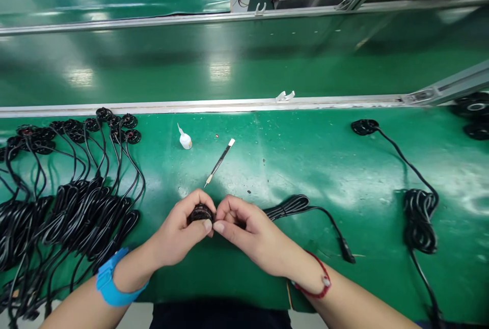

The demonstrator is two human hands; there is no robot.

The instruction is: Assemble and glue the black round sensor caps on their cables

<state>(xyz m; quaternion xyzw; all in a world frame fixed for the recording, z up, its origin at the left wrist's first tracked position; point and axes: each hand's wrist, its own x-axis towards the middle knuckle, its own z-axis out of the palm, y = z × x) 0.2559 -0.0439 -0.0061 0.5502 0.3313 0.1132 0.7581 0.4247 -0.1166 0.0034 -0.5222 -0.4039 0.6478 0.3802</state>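
Observation:
My left hand (pixel 185 229) is wrapped round a small round black part (pixel 200 213), thumb at its near edge. My right hand (pixel 248 227) is closed in a pinch at that part's right side, its fingertips meeting the left ones; what lies between them is too small to tell. A tied black power cord (pixel 290 205) emerges from behind my right hand, its plug end (pixel 347 251) lying to the right. Beyond my hands lies a thin black stick-shaped tool (pixel 219 162) with pale ends. Farther back stands a small white dropper bottle (pixel 185 139).
Many coiled black cords (pixel 82 217) with round black ends (pixel 74 129) crowd the left of the green table (pixel 324 166). Another bundled cord (pixel 420 219) lies at the right. A white rail (pixel 171 108) with a clip (pixel 285 96) crosses behind.

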